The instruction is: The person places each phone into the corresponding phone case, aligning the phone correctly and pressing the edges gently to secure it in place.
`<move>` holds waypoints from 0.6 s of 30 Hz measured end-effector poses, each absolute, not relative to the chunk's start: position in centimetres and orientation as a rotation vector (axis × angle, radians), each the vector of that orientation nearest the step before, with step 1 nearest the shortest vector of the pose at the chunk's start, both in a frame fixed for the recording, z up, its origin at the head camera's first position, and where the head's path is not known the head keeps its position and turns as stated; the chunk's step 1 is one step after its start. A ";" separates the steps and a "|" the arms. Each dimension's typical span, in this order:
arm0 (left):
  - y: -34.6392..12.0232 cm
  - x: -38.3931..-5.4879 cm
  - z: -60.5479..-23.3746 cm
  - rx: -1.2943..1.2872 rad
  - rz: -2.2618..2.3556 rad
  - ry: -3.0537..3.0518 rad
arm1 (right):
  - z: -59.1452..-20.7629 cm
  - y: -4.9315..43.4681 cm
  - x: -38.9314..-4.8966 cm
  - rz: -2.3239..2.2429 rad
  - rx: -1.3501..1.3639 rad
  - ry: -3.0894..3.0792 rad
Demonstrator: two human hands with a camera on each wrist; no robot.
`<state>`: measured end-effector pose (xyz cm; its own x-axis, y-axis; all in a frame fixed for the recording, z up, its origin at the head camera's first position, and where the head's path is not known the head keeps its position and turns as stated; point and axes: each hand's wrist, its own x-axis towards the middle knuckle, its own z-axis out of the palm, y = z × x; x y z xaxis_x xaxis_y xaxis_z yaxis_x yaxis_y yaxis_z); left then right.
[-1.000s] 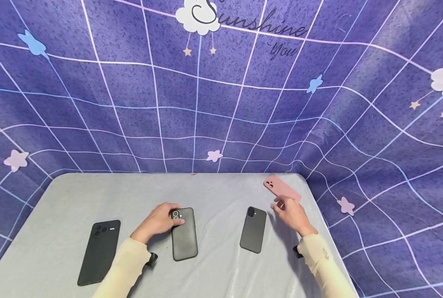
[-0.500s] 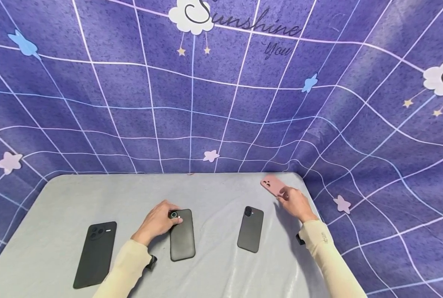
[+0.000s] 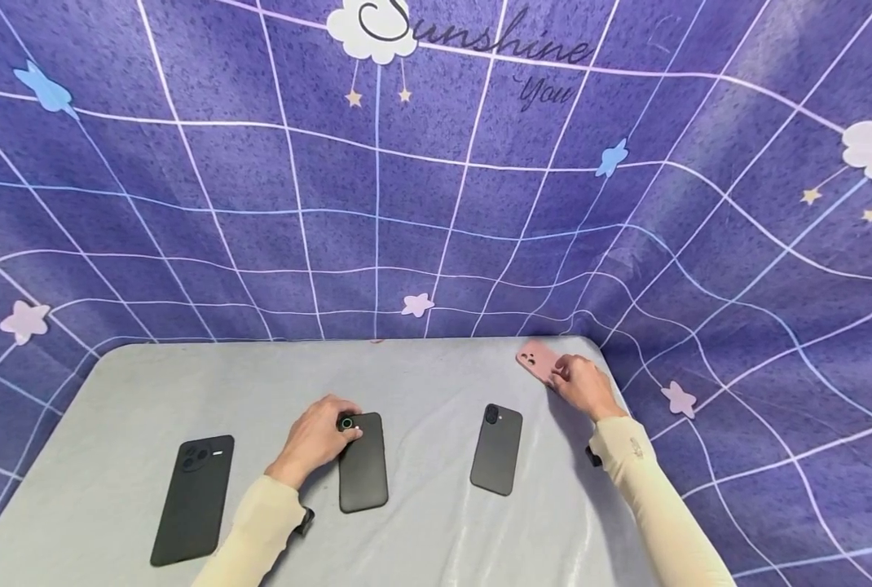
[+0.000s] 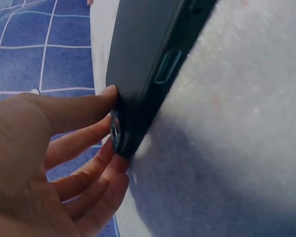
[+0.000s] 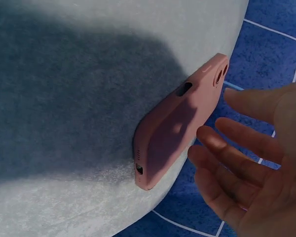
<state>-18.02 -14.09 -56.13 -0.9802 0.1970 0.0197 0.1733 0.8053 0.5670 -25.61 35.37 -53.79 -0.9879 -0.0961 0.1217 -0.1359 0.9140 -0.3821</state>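
Observation:
My left hand point(image 3: 314, 436) pinches the camera end of a dark phone point(image 3: 364, 477) lying on the table left of centre. In the left wrist view, the thumb presses the back of the phone point(image 4: 143, 44) while the fingertips sit at its top edge and corner. At the far right corner lies a pink phone case point(image 3: 535, 359), cutouts facing up; I cannot tell whether a phone is inside. Over its near right end is my right hand point(image 3: 584, 385). The right wrist view has that hand point(image 5: 251, 158) with loosely bent fingers just above the case point(image 5: 172, 123), apart from it.
A slim dark grey phone point(image 3: 497, 450) lies between the two hands. Further left is a larger black phone point(image 3: 194, 497) beside the left forearm. All rest on a grey cloth-covered table point(image 3: 436, 383), with a purple gridded curtain point(image 3: 421, 220) rising behind and to the right.
My right hand has moved away from me and slightly right, over the near end of the pink case. The left hand has stayed at the top of its phone.

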 end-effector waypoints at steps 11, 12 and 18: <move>-12.0 -16.5 -54.6 0.297 0.801 2.971 | -53.3 35.7 -26.3 0.649 0.116 -2.966; -11.7 -16.3 -54.5 0.290 0.820 2.966 | -53.3 35.7 -26.4 0.653 0.106 -2.964; -8.5 -15.0 -53.9 0.291 1.041 2.871 | -53.1 36.1 -26.7 0.658 0.048 -2.994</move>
